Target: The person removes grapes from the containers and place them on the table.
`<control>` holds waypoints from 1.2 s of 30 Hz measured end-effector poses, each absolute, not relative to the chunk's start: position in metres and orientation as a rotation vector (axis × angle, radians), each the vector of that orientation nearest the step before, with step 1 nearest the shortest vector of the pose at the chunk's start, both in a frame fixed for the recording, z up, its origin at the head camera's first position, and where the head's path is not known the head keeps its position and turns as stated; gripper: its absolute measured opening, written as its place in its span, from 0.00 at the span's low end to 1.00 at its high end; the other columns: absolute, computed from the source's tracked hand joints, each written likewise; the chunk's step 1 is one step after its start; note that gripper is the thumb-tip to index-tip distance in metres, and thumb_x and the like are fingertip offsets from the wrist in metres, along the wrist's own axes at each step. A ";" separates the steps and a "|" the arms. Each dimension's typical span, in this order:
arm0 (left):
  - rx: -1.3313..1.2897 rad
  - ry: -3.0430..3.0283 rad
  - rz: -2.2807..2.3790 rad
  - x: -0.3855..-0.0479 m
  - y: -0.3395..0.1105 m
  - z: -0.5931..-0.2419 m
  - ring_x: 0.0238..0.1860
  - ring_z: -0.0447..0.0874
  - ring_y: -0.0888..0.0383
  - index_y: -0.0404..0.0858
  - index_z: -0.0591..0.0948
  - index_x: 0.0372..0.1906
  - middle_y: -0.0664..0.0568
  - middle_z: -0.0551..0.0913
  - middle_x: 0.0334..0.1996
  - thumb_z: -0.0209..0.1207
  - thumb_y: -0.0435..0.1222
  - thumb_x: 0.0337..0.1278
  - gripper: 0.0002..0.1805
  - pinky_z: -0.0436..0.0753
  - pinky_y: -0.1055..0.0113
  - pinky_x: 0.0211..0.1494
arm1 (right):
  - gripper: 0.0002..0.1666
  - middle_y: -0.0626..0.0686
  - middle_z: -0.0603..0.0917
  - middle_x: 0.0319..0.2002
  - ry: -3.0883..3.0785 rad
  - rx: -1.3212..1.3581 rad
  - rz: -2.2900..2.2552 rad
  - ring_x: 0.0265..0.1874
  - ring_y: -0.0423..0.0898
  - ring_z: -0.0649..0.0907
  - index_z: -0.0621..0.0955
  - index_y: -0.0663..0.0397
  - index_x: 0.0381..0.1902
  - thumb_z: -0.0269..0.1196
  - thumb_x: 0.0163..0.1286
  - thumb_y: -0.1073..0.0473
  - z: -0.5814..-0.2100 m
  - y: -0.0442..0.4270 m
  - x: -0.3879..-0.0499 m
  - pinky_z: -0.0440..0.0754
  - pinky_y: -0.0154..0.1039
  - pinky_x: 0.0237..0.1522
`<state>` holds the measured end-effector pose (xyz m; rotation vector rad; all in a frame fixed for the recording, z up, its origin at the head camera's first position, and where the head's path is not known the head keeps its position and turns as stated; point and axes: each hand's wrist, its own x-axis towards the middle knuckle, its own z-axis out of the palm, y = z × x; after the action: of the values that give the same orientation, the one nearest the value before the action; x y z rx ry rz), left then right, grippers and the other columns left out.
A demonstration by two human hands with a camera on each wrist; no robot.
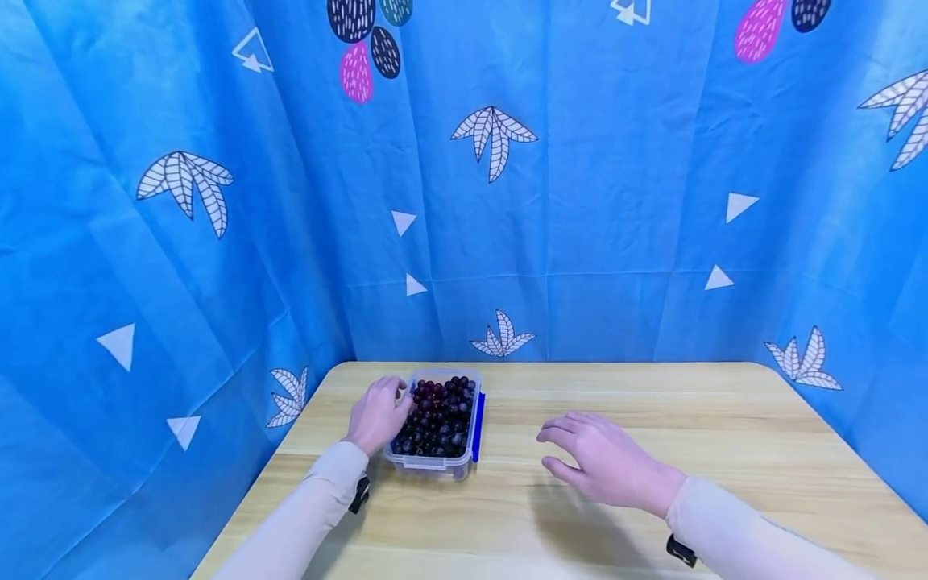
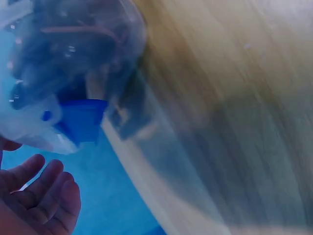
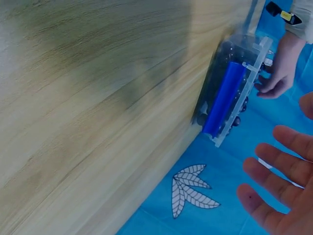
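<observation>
A clear plastic container [image 1: 435, 462] sits on the table, filled with dark purple and reddish grapes [image 1: 441, 419]. Along its right side hangs a blue latch flap [image 1: 478, 428], also visible in the right wrist view [image 3: 225, 100]. My left hand [image 1: 379, 415] is at the container's left rim, fingers loosely bent; whether they touch the rim or a grape, I cannot tell. In the left wrist view, the fingers [image 2: 46, 191] are relaxed below a blue latch [image 2: 83, 120]. To the container's right, my right hand [image 1: 605, 459] hovers above the table with spread fingers, holding nothing.
The light wood table [image 1: 652, 395] reaches back to a blue patterned curtain [image 1: 616, 201], which also runs along both sides. A dark band with a buckle is on each sleeve. The right hand casts a shadow on the tabletop.
</observation>
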<state>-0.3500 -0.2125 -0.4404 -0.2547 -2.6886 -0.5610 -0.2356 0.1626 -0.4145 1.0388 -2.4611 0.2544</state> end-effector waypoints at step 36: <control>-0.181 -2.719 -0.562 -0.359 -0.208 -0.462 0.29 0.79 0.58 0.39 0.83 0.52 0.54 0.83 0.31 0.56 0.38 0.68 0.13 0.80 0.57 0.33 | 0.39 0.63 0.73 0.70 -2.908 0.634 0.696 0.68 0.62 0.74 0.69 0.62 0.72 0.61 0.71 0.45 -0.427 0.066 -0.335 0.71 0.57 0.70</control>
<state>-0.3587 -0.2083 -0.4617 -0.1812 -2.7188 -0.5622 -0.3345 0.0664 -0.4268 0.6338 -2.9079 0.6956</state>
